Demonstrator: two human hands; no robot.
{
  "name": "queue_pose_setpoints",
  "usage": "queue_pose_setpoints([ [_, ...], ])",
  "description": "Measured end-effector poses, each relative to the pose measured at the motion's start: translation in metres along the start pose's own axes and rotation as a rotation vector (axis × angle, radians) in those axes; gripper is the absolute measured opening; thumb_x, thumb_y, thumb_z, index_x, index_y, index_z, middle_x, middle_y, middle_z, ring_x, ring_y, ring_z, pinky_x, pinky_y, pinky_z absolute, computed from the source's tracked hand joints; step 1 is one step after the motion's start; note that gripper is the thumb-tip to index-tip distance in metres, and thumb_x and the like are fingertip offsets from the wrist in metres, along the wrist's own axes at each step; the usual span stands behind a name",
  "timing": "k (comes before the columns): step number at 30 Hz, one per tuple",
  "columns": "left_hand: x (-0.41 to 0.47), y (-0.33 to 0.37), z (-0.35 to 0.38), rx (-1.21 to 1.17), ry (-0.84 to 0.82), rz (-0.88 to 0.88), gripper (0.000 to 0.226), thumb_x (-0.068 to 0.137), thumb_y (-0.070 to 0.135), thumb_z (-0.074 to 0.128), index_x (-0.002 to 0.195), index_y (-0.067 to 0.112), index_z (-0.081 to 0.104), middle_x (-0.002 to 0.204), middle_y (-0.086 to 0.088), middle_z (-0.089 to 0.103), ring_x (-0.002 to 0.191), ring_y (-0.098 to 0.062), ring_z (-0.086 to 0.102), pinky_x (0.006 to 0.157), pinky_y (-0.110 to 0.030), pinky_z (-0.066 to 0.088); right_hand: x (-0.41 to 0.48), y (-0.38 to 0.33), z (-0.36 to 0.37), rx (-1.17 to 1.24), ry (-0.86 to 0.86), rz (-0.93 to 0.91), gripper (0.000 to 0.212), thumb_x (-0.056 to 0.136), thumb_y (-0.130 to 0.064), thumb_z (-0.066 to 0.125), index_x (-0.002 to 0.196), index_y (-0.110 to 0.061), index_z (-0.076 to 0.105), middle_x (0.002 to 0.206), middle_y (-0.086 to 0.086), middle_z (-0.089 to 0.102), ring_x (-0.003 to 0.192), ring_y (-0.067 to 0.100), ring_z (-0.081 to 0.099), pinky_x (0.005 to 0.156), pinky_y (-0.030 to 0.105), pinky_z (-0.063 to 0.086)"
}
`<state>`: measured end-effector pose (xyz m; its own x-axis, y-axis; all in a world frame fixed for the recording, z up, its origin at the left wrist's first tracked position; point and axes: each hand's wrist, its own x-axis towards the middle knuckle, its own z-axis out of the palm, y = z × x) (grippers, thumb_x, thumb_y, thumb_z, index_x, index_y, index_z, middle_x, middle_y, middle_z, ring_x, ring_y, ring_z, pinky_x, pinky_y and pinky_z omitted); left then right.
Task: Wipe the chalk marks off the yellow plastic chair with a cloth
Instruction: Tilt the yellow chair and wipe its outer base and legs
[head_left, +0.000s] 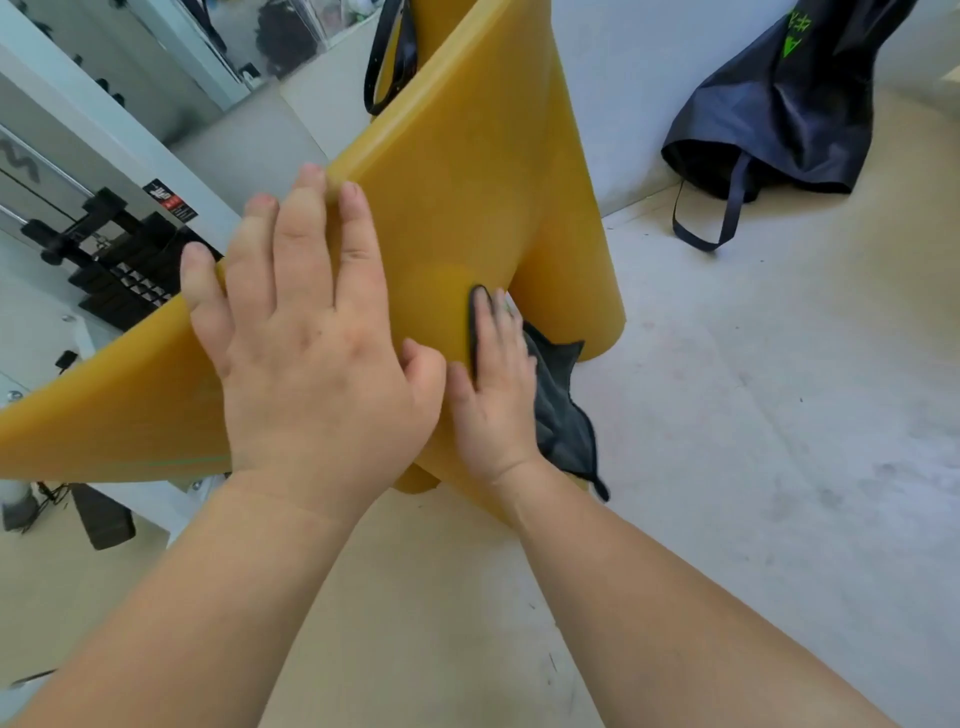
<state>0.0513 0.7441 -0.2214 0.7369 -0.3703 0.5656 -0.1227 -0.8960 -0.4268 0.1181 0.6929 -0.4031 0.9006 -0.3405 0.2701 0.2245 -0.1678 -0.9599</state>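
Note:
The yellow plastic chair (467, 171) fills the middle of the view, tilted, its smooth surface facing me. My left hand (306, 338) lies flat on its upper edge, fingers spread and curled over the rim. My right hand (496, 389) presses a dark grey cloth (558, 405) against the lower part of the chair, fingers flat on top of the cloth. Part of the cloth hangs loose to the right of that hand. No chalk marks show on the visible yellow surface.
A dark blue bag (779, 104) with straps slumps against the wall at the back right. A weight machine with a black weight stack (124, 270) stands at the left. A black strap (389, 57) hangs behind the chair. Pale floor (779, 415) spreads right.

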Motion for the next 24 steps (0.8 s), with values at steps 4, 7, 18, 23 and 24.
queue_pose_setpoints([
  [4, 0.001, -0.011, -0.002, -0.002, 0.062, 0.049, 0.080, 0.074, 0.023, 0.055, 0.149, 0.000, 0.036, 0.152, -0.019, 0.038, 0.135, -0.040, 0.033, 0.112, -0.056, 0.025, 0.006, 0.035, -0.012, 0.200, -0.065, 0.496, 0.087, 0.077, -0.084, 0.009, 0.155, -0.050, 0.025, 0.167, -0.012, 0.023, 0.156, 0.021, 0.012, 0.122, 0.063, 0.008],
  [7, 0.005, -0.016, -0.003, -0.057, 0.087, 0.072, 0.077, 0.073, 0.021, 0.053, 0.147, -0.001, 0.041, 0.147, -0.020, 0.044, 0.128, -0.039, 0.039, 0.109, -0.051, 0.028, 0.011, -0.002, -0.014, 0.179, -0.077, 0.477, 0.089, 0.076, -0.078, 0.005, 0.158, -0.046, 0.020, 0.169, -0.013, 0.016, 0.157, 0.021, 0.006, 0.122, 0.063, 0.001],
  [18, -0.033, -0.091, -0.008, -0.225, 0.073, -0.149, 0.062, 0.088, 0.028, 0.043, 0.149, 0.012, 0.041, 0.135, -0.017, 0.053, 0.125, -0.036, 0.044, 0.107, -0.052, 0.035, 0.016, -0.084, 0.000, 0.113, 0.021, -0.174, 0.074, 0.090, -0.080, -0.003, 0.155, -0.046, -0.011, 0.168, -0.016, -0.017, 0.155, 0.018, -0.022, 0.117, 0.067, -0.014],
  [23, -0.046, -0.141, -0.005, -0.335, -0.047, -0.217, 0.054, 0.101, 0.045, 0.030, 0.143, 0.017, 0.049, 0.124, -0.013, 0.061, 0.114, -0.033, 0.051, 0.094, -0.051, 0.042, -0.025, -0.110, 0.028, 0.045, 0.042, -0.002, 0.086, 0.086, -0.081, -0.007, 0.158, -0.035, -0.016, 0.168, -0.012, -0.022, 0.153, 0.021, -0.028, 0.118, 0.065, -0.014],
  [24, -0.045, -0.145, -0.004, -0.381, -0.069, -0.195, 0.052, 0.101, 0.045, 0.029, 0.137, 0.017, 0.055, 0.118, -0.011, 0.064, 0.108, -0.031, 0.054, 0.090, -0.048, 0.043, -0.042, -0.116, 0.036, 0.044, 0.012, -0.056, 0.085, 0.087, -0.081, -0.007, 0.157, -0.034, -0.021, 0.167, -0.011, -0.026, 0.151, 0.021, -0.033, 0.119, 0.063, -0.016],
])
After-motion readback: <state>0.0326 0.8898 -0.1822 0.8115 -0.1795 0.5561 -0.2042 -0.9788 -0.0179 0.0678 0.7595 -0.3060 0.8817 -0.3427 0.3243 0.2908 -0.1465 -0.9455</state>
